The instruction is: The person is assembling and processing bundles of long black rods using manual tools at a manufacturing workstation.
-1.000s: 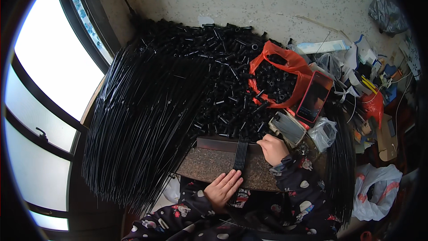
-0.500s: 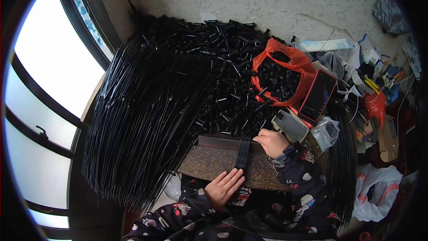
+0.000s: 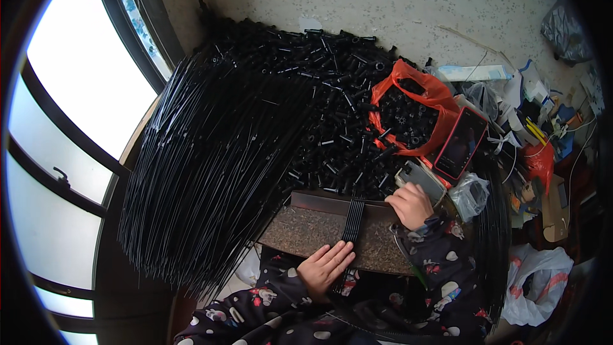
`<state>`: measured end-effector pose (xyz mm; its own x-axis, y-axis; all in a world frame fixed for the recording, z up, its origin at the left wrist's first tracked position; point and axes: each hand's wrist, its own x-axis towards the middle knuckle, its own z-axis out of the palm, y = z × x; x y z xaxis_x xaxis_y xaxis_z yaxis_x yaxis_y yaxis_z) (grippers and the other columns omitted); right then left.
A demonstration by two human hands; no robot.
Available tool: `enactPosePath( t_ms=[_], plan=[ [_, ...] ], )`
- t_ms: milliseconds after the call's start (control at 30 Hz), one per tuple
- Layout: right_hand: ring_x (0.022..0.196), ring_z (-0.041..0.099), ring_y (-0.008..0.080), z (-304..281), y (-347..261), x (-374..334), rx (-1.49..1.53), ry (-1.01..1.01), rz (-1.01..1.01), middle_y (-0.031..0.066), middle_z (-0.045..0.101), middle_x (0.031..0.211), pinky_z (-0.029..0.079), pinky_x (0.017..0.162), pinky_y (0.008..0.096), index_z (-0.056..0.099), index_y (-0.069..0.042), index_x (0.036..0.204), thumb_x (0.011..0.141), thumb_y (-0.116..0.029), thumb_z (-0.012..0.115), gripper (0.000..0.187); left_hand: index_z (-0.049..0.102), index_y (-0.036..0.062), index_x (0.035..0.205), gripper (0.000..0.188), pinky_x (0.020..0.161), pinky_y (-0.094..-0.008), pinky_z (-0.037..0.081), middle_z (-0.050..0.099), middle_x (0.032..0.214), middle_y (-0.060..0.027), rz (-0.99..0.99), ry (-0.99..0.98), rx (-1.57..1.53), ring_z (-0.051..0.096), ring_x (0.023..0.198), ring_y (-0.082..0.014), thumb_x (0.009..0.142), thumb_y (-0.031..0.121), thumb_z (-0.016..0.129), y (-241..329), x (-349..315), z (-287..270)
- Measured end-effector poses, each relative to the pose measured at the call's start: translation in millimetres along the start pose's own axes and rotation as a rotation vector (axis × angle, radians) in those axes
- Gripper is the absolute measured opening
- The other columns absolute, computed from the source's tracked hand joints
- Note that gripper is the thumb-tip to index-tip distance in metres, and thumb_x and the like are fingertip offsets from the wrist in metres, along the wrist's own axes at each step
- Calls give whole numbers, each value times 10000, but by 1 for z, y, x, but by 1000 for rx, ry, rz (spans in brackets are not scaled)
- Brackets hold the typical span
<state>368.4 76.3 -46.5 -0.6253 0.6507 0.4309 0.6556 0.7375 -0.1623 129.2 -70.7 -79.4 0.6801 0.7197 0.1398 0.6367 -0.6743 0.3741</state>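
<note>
My left hand point(image 3: 326, 270) lies flat, fingers stretched out, on the lower part of a row of thin black strips point(image 3: 353, 220). These strips run side by side over a worn, speckled brown board point(image 3: 313, 230), their far ends at the dark raised ledge point(image 3: 319, 202) along its back edge. Off to the right of the strips, my right hand point(image 3: 412, 207) is curled near the ledge's right end, thumb and fingers pressed together. Whatever those fingers hold, if anything, is hidden. A thin green piece point(image 3: 419, 277) shows by my right sleeve.
A large sheaf of long black strips point(image 3: 204, 160) fills the left. Behind the board lies a heap of small black tubular parts point(image 3: 332, 121), with a red plastic bag point(image 3: 440, 112) of black parts. A phone point(image 3: 460, 144), clear bag point(image 3: 470, 197) and clutter stand right.
My right hand has moved right, away from the strips. My left hand stays on them. The whole view has shifted slightly.
</note>
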Motion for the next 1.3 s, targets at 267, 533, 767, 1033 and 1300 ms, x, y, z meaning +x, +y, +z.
enactPosePath(
  t_ms=[267,533,767,1033,1300],
  plan=[
    [689,575,268,-2,-2,-11,210,-195,149,74,557,771,464,589,350,642,-87,883,719,-48,584,179,280,31,1336,893,1028,-401,231,258,1396,-166,14,1,17,260,1293,-289,660,543,561,-3,5,0],
    [693,580,269,7,2,-9,291,-171,112,81,566,775,467,591,349,644,-86,872,747,-70,575,144,260,41,1347,907,1028,-401,225,236,1406,-164,20,-35,111,248,1298,-289,661,555,557,1,0,3],
    [683,576,277,24,-7,3,262,-85,175,83,568,763,463,595,354,642,-66,813,744,-86,594,86,247,29,1350,891,1028,-400,224,221,1412,-166,48,5,155,240,1303,-287,659,487,574,2,3,7],
    [756,539,294,-19,59,-32,-62,20,265,94,538,759,440,635,362,618,-36,731,690,-97,634,76,255,15,1344,834,1032,-402,220,225,1410,-169,-5,-9,111,237,1305,-285,663,377,571,15,-10,4],
    [754,535,299,-23,37,-21,-137,94,279,94,524,774,443,641,358,607,-41,778,713,-51,592,68,290,13,1329,788,1025,-405,240,251,1399,-167,-32,-17,72,265,1294,-281,676,364,558,19,-7,2]
  ],
)
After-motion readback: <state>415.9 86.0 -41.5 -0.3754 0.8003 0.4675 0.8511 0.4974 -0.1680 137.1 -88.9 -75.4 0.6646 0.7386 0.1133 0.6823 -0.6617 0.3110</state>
